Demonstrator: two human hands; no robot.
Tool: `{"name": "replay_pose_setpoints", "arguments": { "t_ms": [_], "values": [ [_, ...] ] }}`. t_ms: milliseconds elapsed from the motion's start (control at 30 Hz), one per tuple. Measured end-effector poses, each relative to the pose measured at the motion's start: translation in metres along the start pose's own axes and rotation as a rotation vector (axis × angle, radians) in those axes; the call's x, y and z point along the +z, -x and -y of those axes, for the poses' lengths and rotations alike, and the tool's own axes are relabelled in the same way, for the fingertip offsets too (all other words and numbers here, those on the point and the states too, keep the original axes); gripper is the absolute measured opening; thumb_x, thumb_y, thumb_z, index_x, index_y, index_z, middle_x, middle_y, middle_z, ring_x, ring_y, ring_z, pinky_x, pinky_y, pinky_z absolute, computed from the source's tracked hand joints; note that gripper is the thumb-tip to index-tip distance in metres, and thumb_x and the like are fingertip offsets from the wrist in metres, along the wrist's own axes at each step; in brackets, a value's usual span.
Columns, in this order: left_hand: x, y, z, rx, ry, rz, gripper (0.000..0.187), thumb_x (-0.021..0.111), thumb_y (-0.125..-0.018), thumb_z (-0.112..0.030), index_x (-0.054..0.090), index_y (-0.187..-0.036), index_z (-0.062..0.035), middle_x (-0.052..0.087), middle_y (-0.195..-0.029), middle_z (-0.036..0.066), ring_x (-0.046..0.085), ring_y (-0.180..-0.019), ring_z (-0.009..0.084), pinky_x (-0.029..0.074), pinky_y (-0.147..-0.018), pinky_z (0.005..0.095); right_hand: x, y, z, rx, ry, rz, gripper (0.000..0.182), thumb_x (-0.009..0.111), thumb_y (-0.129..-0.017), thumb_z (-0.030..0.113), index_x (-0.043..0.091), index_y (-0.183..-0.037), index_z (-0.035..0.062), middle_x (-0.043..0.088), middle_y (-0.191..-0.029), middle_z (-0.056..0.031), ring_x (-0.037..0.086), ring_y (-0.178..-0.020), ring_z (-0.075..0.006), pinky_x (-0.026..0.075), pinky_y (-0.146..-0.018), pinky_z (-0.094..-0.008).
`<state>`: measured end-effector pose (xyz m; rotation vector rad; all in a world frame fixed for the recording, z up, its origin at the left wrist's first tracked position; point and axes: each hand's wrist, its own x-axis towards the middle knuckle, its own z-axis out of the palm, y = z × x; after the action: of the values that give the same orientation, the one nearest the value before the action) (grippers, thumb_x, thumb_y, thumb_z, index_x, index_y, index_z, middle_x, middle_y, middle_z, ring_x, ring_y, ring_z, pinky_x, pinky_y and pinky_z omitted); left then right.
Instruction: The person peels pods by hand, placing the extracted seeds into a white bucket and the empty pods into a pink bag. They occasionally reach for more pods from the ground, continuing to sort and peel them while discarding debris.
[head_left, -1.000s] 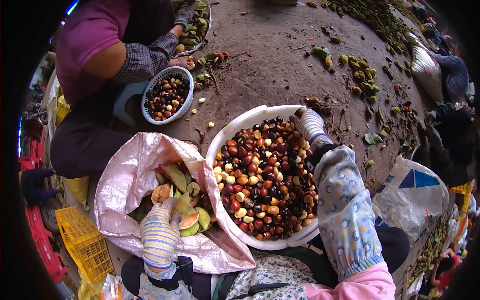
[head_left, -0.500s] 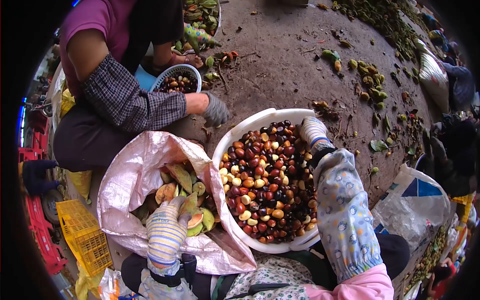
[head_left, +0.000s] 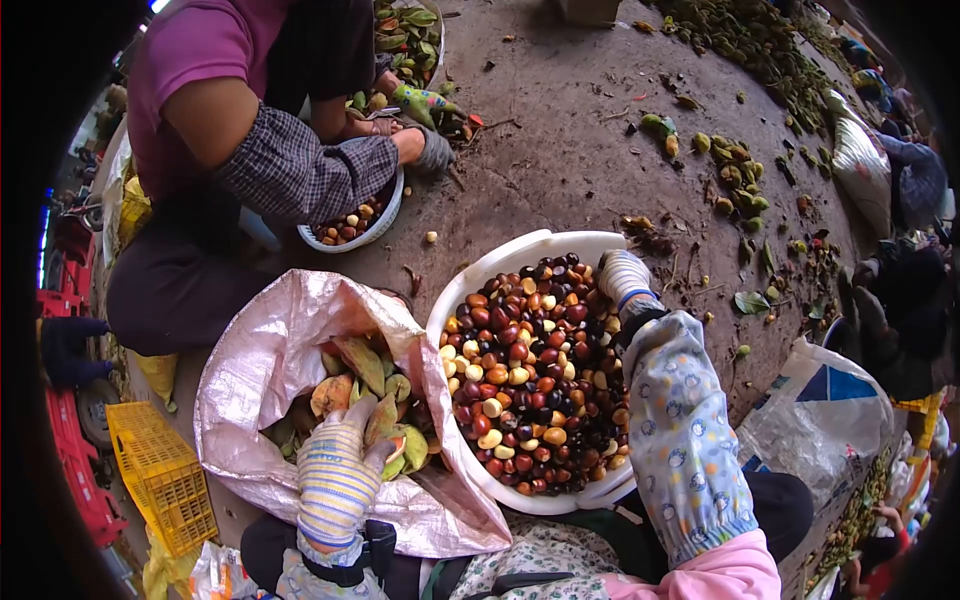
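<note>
My left hand (head_left: 338,465), in a striped glove, reaches into the pink woven sack (head_left: 250,350). Its fingers rest among green and brown husks (head_left: 362,362), and whether they close on one is hidden. At the far right rim of the white tub (head_left: 480,265) is my right hand (head_left: 625,276), also gloved; its fingertips are hidden at the rim and the nuts. Glossy brown, dark and cream nuts (head_left: 540,370) fill the tub, which stands right beside the sack.
A co-worker's gloved hands (head_left: 434,152) are above a small basket of nuts (head_left: 395,210). Husks (head_left: 740,175) lie scattered on the ground at right. A yellow crate (head_left: 165,475) stands at left, a plastic sack (head_left: 825,420) at right.
The co-worker's grey-gloved hand has moved up and away from the tub, toward their other hand. My left hand has shifted slightly among the husks. My right hand remains at the tub rim.
</note>
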<state>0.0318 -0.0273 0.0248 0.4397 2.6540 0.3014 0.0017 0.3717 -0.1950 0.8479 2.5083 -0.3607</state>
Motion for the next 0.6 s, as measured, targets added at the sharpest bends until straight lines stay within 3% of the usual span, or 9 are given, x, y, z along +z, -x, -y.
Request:
{"name": "replay_pose_setpoints", "arguments": {
  "t_ms": [100,200,333,367,467,500,533,600],
  "values": [
    [-0.001,-0.002,-0.002,0.009,0.016,0.002,0.05,0.072,-0.07,-0.016,0.056,-0.116,-0.0028,0.061,-0.106,0.02,0.059,-0.097,0.0355,0.047,-0.083,0.0393,-0.002,0.002,0.004,0.005,0.038,-0.002,0.027,0.067,-0.075,0.024,0.068,-0.096,0.0065,0.067,-0.093,-0.016,0.064,-0.091,-0.0316,0.05,-0.079,-0.038],
    [0.001,-0.002,-0.004,-0.008,0.028,-0.001,0.05,0.072,-0.071,-0.018,0.056,-0.116,-0.0026,0.061,-0.104,0.02,0.06,-0.095,0.0346,0.047,-0.082,0.0389,-0.004,-0.009,-0.017,0.059,-0.294,-0.1,0.027,0.068,-0.076,0.025,0.068,-0.094,0.0047,0.068,-0.084,-0.0131,0.065,-0.08,-0.0268,0.05,-0.072,-0.0358],
    [0.007,-0.002,0.001,0.061,0.027,-0.092,0.049,0.072,-0.074,-0.02,0.056,-0.116,-0.0012,0.061,-0.104,0.02,0.06,-0.095,0.0329,0.047,-0.082,0.0377,-0.005,-0.044,-0.085,0.031,-1.003,-0.611,0.034,0.066,-0.081,0.034,0.066,-0.09,0.0008,0.061,-0.066,-0.0042,0.052,-0.057,-0.0125,0.043,-0.054,-0.0291],
    [0.006,-0.001,-0.001,0.097,0.012,-0.13,0.048,0.071,-0.074,-0.02,0.056,-0.116,-0.0009,0.061,-0.104,0.021,0.06,-0.095,0.0329,0.047,-0.082,0.0375,-0.017,-0.041,-0.104,0.135,-0.87,-0.623,0.036,0.064,-0.084,0.035,0.065,-0.091,-0.0004,0.061,-0.066,-0.0042,0.053,-0.055,-0.0133,0.043,-0.053,-0.0304],
    [0.006,0.002,-0.006,0.222,-0.011,-0.221,0.048,0.071,-0.075,-0.019,0.056,-0.116,0.0002,0.06,-0.106,0.021,0.059,-0.097,0.0342,0.046,-0.084,0.0385,-0.006,-0.036,-0.15,0.179,-0.586,-0.494,0.025,0.061,-0.085,0.024,0.065,-0.095,0.002,0.064,-0.071,-0.0075,0.057,-0.062,-0.0152,0.046,-0.057,-0.0304],
    [0.006,0.003,-0.01,0.212,0.018,-0.207,0.047,0.071,-0.075,-0.019,0.056,-0.115,0.0003,0.061,-0.106,0.021,0.059,-0.097,0.0346,0.046,-0.085,0.0392,-0.003,-0.014,-0.145,0.07,-0.607,-0.553,0.02,0.061,-0.083,0.014,0.064,-0.099,0.0033,0.066,-0.08,-0.0109,0.061,-0.07,-0.0176,0.048,-0.065,-0.0295],
    [0.006,0.007,-0.014,0.198,0.043,-0.189,0.046,0.07,-0.075,-0.02,0.056,-0.115,0.0004,0.061,-0.105,0.021,0.059,-0.097,0.035,0.046,-0.086,0.0399,0.005,-0.005,-0.145,0.104,-0.563,-0.486,0.022,0.059,-0.082,0.008,0.063,-0.103,0.0038,0.068,-0.087,-0.0134,0.062,-0.078,-0.0189,0.049,-0.071,-0.029],
    [0.005,0.014,-0.028,0.265,0.101,-0.132,0.041,0.07,-0.076,-0.023,0.06,-0.109,-0.0012,0.062,-0.101,0.02,0.06,-0.094,0.0347,0.046,-0.083,0.0407,0.025,0.006,-0.146,0.14,-0.687,-0.302,0.031,0.057,-0.079,0.015,0.063,-0.109,0.0101,0.065,-0.1,-0.0179,0.063,-0.093,-0.0291,0.048,-0.082,-0.0346]
  ]
}}
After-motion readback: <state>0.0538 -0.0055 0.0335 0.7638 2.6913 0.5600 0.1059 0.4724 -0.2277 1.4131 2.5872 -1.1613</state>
